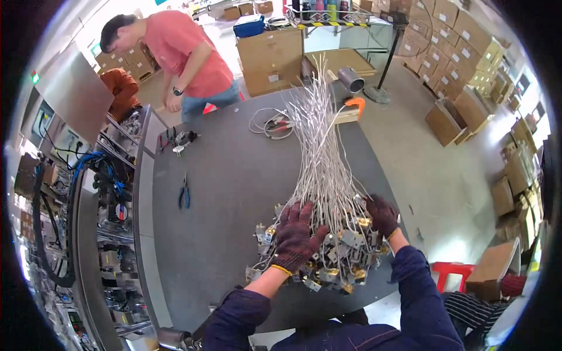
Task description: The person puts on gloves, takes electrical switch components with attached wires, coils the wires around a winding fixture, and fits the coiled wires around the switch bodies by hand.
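A large bundle of pale wires (321, 152) lies lengthwise on the dark grey table (216, 245), its loose ends fanning out at the far side. At the near end of the wires is a heap of small metal switch-like parts (336, 257), some with brass-coloured pieces. My left hand (297, 234), in a dark maroon knit glove, lies flat on the left of the heap with its thumb spread away. On the right edge of the bundle rests my right hand (383, 216), gloved the same way, fingers loosely bent and apart against the wires and parts.
Blue-handled pliers (184, 193) lie on the left of the table. Red-handled pliers (277, 127) and an orange clamp (356, 106) are near the far edge. A person in a pink shirt (184, 55) stands beyond the far left corner. Cardboard boxes (448, 64) are stacked at right.
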`<state>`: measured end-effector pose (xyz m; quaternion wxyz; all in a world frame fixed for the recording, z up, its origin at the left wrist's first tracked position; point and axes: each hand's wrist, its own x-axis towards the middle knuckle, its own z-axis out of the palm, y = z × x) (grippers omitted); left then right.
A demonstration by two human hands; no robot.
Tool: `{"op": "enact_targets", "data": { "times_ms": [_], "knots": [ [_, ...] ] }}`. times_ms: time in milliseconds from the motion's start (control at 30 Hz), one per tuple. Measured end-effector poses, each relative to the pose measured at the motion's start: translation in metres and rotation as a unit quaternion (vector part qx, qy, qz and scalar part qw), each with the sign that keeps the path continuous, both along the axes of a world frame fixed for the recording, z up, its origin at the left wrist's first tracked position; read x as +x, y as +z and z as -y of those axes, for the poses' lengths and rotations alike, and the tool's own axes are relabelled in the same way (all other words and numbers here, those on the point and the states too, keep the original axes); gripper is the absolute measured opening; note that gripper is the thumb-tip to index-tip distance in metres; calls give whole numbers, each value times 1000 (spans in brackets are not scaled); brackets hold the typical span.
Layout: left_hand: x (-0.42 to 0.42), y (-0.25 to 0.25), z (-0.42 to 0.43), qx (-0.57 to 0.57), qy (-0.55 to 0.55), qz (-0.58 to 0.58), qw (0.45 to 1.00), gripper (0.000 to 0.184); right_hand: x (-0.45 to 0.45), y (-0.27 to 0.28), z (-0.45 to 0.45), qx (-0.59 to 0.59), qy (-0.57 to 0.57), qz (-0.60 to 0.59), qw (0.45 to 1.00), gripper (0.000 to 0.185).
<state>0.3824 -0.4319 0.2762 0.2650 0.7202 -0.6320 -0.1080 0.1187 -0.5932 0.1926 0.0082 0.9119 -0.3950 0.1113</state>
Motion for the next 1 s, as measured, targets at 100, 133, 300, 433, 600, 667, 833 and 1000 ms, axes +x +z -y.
{"op": "enact_targets", "data": {
  "times_ms": [100, 133, 300, 433, 600, 667, 833, 1000],
  "knots": [
    [20, -3, -20, -25, -18, -1, 1000, 71, 10, -4, -34, 44, -11, 14, 999, 33],
    [28, -3, -29, -28, -32, 1, 999, 70, 17, -5, -43, 87, -32, 32, 995, 35],
    [72, 5, -86, 54, -20, -59, 997, 73, 60, 1, -108, -17, 25, 15, 999, 26],
    [109, 6, -132, 30, -19, -16, 999, 75, 109, 1, -149, 115, -31, 105, 987, 23],
    [152, 2, -183, 71, -6, -18, 997, 75, 160, 33, -192, 244, -35, 132, 960, 22],
    [165, 0, -201, 76, 12, -1, 997, 75, 170, 22, -205, 226, 54, 167, 958, 21],
    [184, -1, -224, 94, 60, -1, 994, 73, 202, 1, -208, 226, 45, 173, 958, 26],
    [184, 14, -225, 84, 44, 43, 995, 63, 194, -3, -191, 220, 102, 132, 961, 25]
  ]
}}
